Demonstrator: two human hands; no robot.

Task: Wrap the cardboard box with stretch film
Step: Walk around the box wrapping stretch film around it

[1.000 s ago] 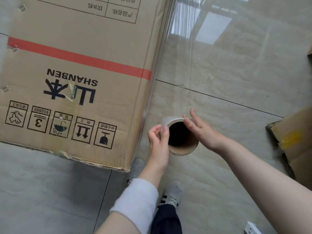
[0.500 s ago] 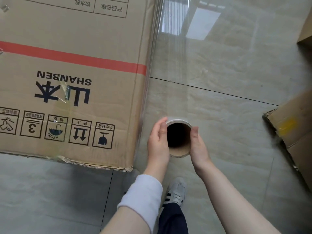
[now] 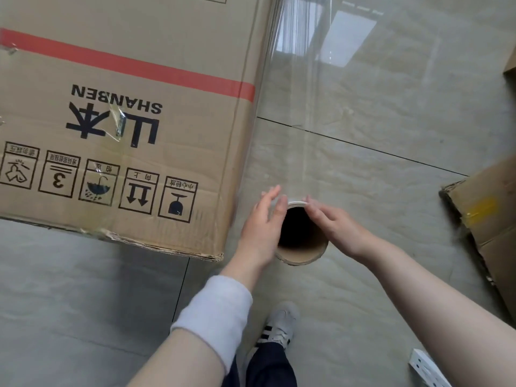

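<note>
A large cardboard box (image 3: 125, 79) with a red stripe and black print fills the upper left. Clear stretch film (image 3: 293, 107) runs from the box's right vertical edge down to the film roll (image 3: 303, 254), seen end-on with its brown core open toward me. My left hand (image 3: 262, 227) presses flat against the roll's left side, fingers straight. My right hand (image 3: 340, 230) rests on the roll's upper right, fingertips lying over the white rim. The roll hangs between both hands, just right of the box's near corner.
Grey tiled floor lies all around. A torn cardboard piece (image 3: 485, 219) sits at the right edge, another cardboard corner (image 3: 511, 68) shows at the upper right. A white object (image 3: 427, 370) lies at the bottom right. My shoe (image 3: 279, 325) stands below the roll.
Both hands cupped the roll's sides half a second ago. Now my left fingers have straightened and my right fingertips have slid up over the rim. The roll's open end tilts more toward me.
</note>
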